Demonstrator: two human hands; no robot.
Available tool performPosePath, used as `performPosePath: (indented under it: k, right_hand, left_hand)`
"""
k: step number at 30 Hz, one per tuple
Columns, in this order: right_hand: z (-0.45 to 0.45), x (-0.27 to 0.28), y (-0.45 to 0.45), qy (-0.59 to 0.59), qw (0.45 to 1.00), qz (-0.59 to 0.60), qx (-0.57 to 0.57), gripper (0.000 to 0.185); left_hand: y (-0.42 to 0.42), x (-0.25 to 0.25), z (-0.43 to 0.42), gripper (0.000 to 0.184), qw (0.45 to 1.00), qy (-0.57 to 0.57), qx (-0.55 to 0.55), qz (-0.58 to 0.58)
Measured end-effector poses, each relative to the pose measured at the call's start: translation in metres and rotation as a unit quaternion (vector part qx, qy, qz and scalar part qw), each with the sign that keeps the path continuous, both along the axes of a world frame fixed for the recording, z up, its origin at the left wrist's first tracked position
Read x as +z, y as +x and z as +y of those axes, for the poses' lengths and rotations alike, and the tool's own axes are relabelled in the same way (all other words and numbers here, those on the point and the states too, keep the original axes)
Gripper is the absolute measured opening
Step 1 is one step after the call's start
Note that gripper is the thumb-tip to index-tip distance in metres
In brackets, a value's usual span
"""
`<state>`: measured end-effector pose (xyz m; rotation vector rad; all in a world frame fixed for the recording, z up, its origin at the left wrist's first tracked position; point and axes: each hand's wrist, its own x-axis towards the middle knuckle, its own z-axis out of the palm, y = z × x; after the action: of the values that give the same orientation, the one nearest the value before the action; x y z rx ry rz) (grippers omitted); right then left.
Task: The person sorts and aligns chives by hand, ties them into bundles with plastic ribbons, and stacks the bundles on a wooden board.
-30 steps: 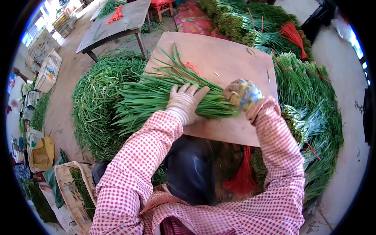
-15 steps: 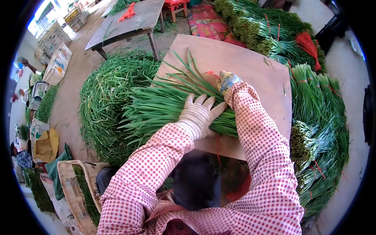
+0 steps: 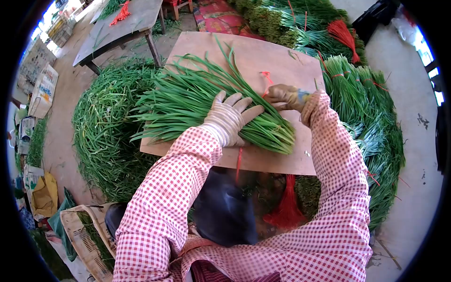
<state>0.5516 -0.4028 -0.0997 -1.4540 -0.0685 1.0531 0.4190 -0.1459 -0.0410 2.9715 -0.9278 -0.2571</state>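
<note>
Green chives (image 3: 188,105) overhang the worktop (image 3: 277,66) at its left edge; my left hand (image 3: 226,117) spans them, fingers apart; my right hand (image 3: 284,97) has fingers clamped on a red tie (image 3: 267,80).

From where I stand, bare brown floor (image 3: 61,131) runs along the left side of the room, dusty and strewn with green scraps near the low, dark-topped table (image 3: 127,30), which stands on thin wooden legs. Just beyond it is a red stool (image 3: 177,9), its seat cut off from sight, and near that a red patterned sheet (image 3: 218,21) lies spread out. Pale crates (image 3: 60,29) sit toward the far left corner, with a white one, lettered in blue, closer in. Harsh daylight comes through openings (image 3: 37,33) over there, and more glares at the right edge, beside a smooth grey surface (image 3: 416,141) with dark scuffs, floor or wall I can't tell.
</note>
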Motion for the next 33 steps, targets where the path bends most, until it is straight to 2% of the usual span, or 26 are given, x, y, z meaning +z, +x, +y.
performPosePath:
  k: [1,2,3,4,5,6,7,9,10,11,13,14,15,17,18,20,21,24,25,27,29,31,33]
  right_hand:
    - [0.0,0.0,-0.007,0.035,0.997,0.0,0.065,0.069]
    - [0.019,0.032,-0.038,-0.06,0.985,-0.116,0.108,0.082]
    - [0.043,0.063,-0.068,-0.152,0.95,-0.231,0.148,0.095]
    - [0.065,0.089,-0.093,-0.287,0.889,-0.301,0.193,0.104]
    - [0.082,0.104,-0.112,-0.414,0.801,-0.364,0.234,0.113]
    - [0.087,0.094,-0.122,-0.429,0.791,-0.369,0.234,0.119]
    - [0.085,0.088,-0.13,-0.429,0.79,-0.368,0.238,0.119]
    - [0.087,0.082,-0.139,-0.454,0.772,-0.413,0.163,0.12]
    - [0.087,0.082,-0.138,-0.452,0.773,-0.416,0.162,0.122]
    - [0.087,0.084,-0.138,-0.45,0.771,-0.419,0.166,0.122]
    - [0.088,0.086,-0.141,-0.474,0.754,-0.418,0.181,0.118]
    - [0.083,0.071,-0.138,-0.455,0.752,-0.444,0.173,0.114]
    - [0.085,0.07,-0.14,-0.451,0.753,-0.447,0.172,0.114]
    - [0.088,0.07,-0.144,-0.463,0.753,-0.443,0.15,0.109]
    - [0.089,0.069,-0.146,-0.489,0.739,-0.437,0.156,0.105]
    - [0.089,0.073,-0.145,-0.485,0.742,-0.434,0.158,0.106]
    - [0.089,0.074,-0.143,-0.482,0.748,-0.429,0.155,0.106]
    - [0.086,0.079,-0.127,-0.482,0.737,-0.443,0.167,0.104]
    - [0.085,0.085,-0.117,-0.483,0.721,-0.462,0.181,0.102]
    - [0.086,0.086,-0.106,-0.487,0.723,-0.449,0.195,0.103]
    - [0.087,0.071,-0.112,-0.496,0.668,-0.533,0.155,0.106]
    - [0.088,0.065,-0.132,-0.501,0.671,-0.527,0.146,0.109]
    - [0.087,0.058,-0.15,-0.494,0.607,-0.611,0.12,0.101]
  left_hand:
    - [-0.001,-0.001,0.0,0.102,1.0,-0.012,0.006,-0.008]
    - [-0.001,-0.004,0.001,0.101,1.0,-0.02,0.012,-0.014]
    - [-0.001,-0.011,0.003,0.101,1.0,-0.019,0.011,-0.014]
    - [0.0,-0.019,0.004,0.1,0.999,-0.027,0.013,-0.03]
    - [0.0,-0.023,0.006,0.099,0.998,-0.036,0.017,-0.047]
    - [-0.002,-0.019,0.008,0.099,0.997,-0.066,0.017,-0.022]
    - [-0.004,-0.019,0.007,0.099,0.997,-0.068,0.021,-0.02]
    - [-0.003,-0.014,0.008,0.102,0.997,-0.074,0.014,-0.007]
    - [-0.005,-0.011,0.009,0.09,0.998,-0.051,0.009,-0.019]
    - [-0.012,-0.009,0.009,0.09,0.998,-0.052,0.014,-0.021]
    - [-0.037,-0.009,0.011,0.067,0.975,-0.048,0.01,-0.218]
    - [-0.052,-0.016,0.011,0.05,0.969,-0.11,-0.004,-0.223]
    - [-0.058,0.037,-0.001,0.047,0.997,-0.02,-0.001,0.069]
    - [-0.082,0.032,-0.01,0.05,0.98,0.01,-0.052,0.193]
    - [-0.092,0.015,-0.01,0.05,0.98,0.009,-0.049,0.193]
    - [-0.104,-0.024,-0.01,0.061,0.988,-0.14,-0.059,0.005]
    - [-0.106,-0.024,-0.01,0.061,0.988,-0.141,-0.057,0.004]
    - [-0.106,-0.023,-0.007,0.086,0.993,-0.068,-0.046,0.086]
    - [-0.106,-0.024,-0.005,0.086,0.993,-0.066,-0.044,0.082]
    - [-0.108,-0.028,-0.001,0.089,0.992,-0.083,-0.058,0.079]
    - [-0.109,-0.03,0.0,0.091,0.991,-0.089,-0.059,0.082]
    - [-0.107,-0.031,0.001,0.093,0.99,-0.097,-0.061,0.083]
    - [-0.108,-0.032,0.001,0.095,0.99,-0.091,-0.072,0.078]
